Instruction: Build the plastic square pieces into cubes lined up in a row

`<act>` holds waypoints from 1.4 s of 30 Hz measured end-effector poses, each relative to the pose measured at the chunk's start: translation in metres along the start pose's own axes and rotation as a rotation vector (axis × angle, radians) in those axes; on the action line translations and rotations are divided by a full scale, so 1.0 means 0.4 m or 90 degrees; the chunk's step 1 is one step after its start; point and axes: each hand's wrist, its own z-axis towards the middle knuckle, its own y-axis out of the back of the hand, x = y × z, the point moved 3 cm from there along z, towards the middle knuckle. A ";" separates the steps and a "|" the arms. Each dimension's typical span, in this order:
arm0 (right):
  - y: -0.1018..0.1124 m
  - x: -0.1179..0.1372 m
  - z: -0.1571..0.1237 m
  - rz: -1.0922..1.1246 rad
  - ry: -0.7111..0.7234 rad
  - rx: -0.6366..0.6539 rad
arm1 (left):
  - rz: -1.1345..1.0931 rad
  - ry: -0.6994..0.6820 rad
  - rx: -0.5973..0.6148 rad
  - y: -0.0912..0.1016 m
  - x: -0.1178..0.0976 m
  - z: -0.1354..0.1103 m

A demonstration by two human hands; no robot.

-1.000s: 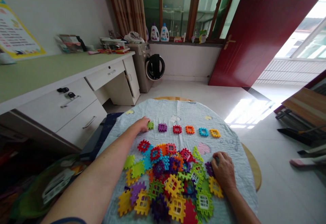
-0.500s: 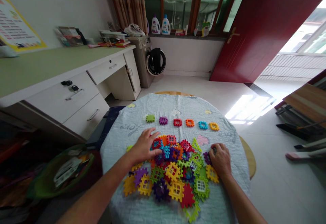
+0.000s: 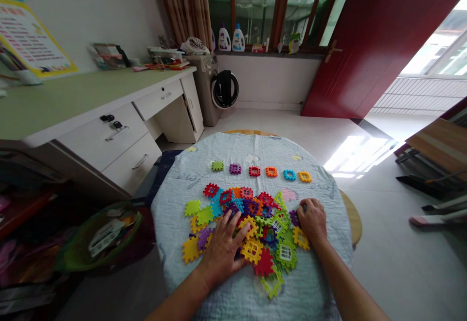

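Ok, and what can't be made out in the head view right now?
Left hand: head view; its back hides what lies under the palm.
Right hand: head view; its own curl hides whether it holds anything.
Pile of tiles: head view; overlapping pieces and the left hand hide the lower ones, so no count.
Wall poster: head view; cut off by the left edge, its writing too small to read.

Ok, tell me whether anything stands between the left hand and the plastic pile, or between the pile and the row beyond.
Nothing visible: the left hand is spread over the near left part of the plastic pile, and only a strip of tablecloth shows between the pile and the row of six pieces.
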 end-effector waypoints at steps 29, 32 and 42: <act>-0.003 -0.004 -0.001 0.021 -0.010 -0.001 | 0.029 -0.235 -0.008 -0.038 -0.149 0.057; -0.003 -0.005 -0.001 0.025 -0.007 -0.001 | 0.040 -0.195 -0.031 -0.037 -0.128 0.067; 0.000 -0.004 -0.002 0.028 -0.025 0.013 | 0.100 -0.156 -0.137 -0.020 -0.023 0.048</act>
